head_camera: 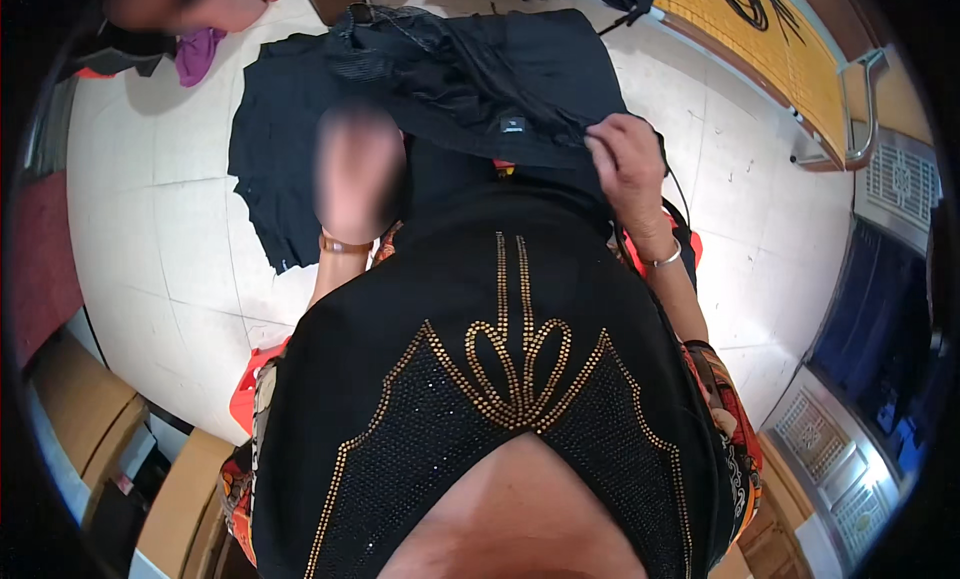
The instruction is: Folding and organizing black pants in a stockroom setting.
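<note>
A black garment (465, 91) lies spread across my lap and the floor side before me, its inner side partly turned up. A small dark label with writing (513, 124) shows near its edge. My right hand (628, 170) pinches that edge on the right, fingers curled inward, with a silver bangle at the wrist. At the left side of the garment is my left hand (360, 174), blurred, so its fingers cannot be made out. A brown-banded watch or bracelet (345, 244) circles that wrist. Between the hands, a bit of red and yellow (505, 168) peeks out below the garment.
White floor tiles (187, 241) surround me. A yellow-topped table (750, 54) with black cords and a curved metal leg stands far right. At the upper left are another person's arm (225, 5) and purple cloth (199, 56). Red plastic (251, 384) shows beside my left hip.
</note>
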Available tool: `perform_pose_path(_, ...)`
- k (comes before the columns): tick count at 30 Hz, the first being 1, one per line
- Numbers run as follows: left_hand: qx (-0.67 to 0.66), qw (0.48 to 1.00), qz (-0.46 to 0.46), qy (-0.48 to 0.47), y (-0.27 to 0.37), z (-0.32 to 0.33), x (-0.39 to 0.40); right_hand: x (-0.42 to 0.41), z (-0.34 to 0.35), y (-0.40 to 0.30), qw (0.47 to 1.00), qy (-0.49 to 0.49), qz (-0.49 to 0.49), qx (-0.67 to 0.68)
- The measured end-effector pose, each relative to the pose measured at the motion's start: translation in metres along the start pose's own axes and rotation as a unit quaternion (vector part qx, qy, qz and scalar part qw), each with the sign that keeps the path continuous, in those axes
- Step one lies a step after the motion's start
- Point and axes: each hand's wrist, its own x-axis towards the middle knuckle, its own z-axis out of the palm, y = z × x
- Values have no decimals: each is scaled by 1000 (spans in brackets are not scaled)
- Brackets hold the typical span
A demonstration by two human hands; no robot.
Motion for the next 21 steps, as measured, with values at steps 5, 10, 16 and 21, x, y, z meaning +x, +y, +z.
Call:
perform_pose_path(5,203,956,-124,171,-59,34,-15,-22,-16,35,989,34,139,-35)
perform_pose_path(10,184,954,-223,80,-86,29,20,-21,-19,36,910,-92,395,86)
perform_pose_path(16,52,962,-252,90,-102,45,37,-21,-21,36,950,-94,296,-19)
perform_pose_path(21,53,963,-254,79,-99,50,33,-22,-12,51,985,7,151,-86)
